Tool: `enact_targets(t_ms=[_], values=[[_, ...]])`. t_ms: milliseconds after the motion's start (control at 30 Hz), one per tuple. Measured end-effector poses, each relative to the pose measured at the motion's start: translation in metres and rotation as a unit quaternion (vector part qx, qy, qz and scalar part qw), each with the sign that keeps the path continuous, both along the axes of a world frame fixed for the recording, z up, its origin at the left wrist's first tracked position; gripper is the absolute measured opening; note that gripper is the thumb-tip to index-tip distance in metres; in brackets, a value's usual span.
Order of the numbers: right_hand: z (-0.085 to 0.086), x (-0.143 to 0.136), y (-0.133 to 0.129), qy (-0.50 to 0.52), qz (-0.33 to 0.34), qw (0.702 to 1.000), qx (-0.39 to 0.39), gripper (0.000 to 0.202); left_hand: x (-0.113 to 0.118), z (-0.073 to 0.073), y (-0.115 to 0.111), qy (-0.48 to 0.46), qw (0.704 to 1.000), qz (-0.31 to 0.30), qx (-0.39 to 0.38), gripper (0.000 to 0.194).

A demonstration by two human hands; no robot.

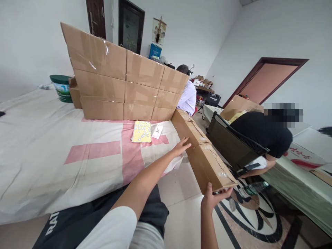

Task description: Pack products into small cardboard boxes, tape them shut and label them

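A long, narrow cardboard box [204,152] slants from the stacked boxes toward me, its near end past the table edge. My right hand [214,197] grips that near end, thumb on the side and fingers underneath. Beside the box's left face, my left hand [181,146] has its fingers spread and holds nothing; whether the fingertips touch the cardboard is unclear. On the cloth lie a yellow sheet [141,131] with small pale pieces and, just right of it, a small white object [157,131].
A wall of taped cardboard boxes [119,81] stands across the cloth-covered table [38,145]. Behind its left end is a green tub [61,88]. One person in a light shirt sits beyond the boxes; another, in black, bends over a chair [233,147] at right. Bottles [255,188] are near the floor.
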State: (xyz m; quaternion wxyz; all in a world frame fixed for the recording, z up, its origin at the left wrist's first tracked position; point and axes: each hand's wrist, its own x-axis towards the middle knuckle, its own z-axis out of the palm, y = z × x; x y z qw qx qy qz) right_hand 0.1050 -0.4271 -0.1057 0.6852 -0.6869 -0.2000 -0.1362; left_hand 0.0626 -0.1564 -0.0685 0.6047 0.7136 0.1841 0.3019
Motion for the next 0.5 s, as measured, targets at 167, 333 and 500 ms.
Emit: enact_targets(t_ms=[167, 333, 500], values=[[0.0011, -0.0016, -0.0003, -0.003, -0.006, 1.000, -0.021, 0.117, 0.0061, -0.0111, 0.0022, -0.004, 1.000, -0.003, -0.001, 0.083], [0.0029, 0.0000, -0.0009, -0.008, -0.009, 0.999, -0.038, 0.115, 0.0072, -0.0119, 0.0045, 0.004, 1.000, -0.018, 0.008, 0.086], [0.0074, 0.0042, -0.0011, -0.034, -0.018, 0.997, -0.068, 0.112, 0.0059, -0.0081, 0.0059, 0.014, 1.000, -0.024, 0.010, 0.085]])
